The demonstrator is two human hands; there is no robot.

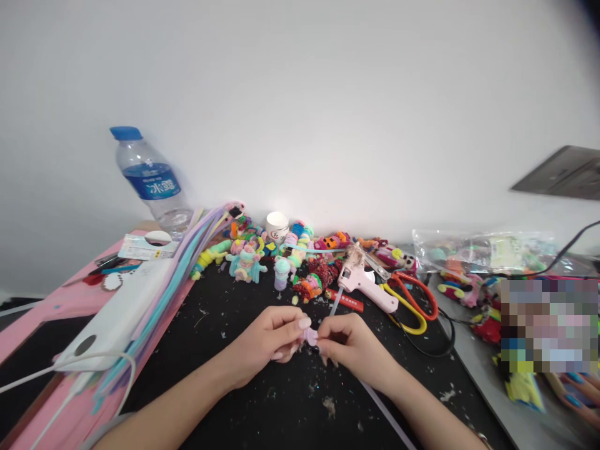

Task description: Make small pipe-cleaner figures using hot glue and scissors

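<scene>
Both hands meet in front of me, over the black table surface [234, 394]. My left hand [272, 337] pinches a small lilac coil of pipe cleaner [309, 337] between thumb and fingertips. From the other side, my right hand [349, 344] has its fingers closed on the same coil. A long lilac strip [382, 409] emerges from beneath my right hand toward the front edge. Just beyond the hands lie a pink glue gun [368, 287], a red label strip [345, 300] and a small lilac and mint figure [281, 273]. The fingertips partly cover the coil.
Scissors with orange and yellow handles [412, 306] lie at right, beside a black cable. Colourful fuzzy figures [246, 259] and a white cup [277, 226] line the wall. Pastel pipe cleaners [173, 300], a white power bank [115, 312] and a water bottle [150, 178] are at left. Another person's hand [574, 394] is at far right.
</scene>
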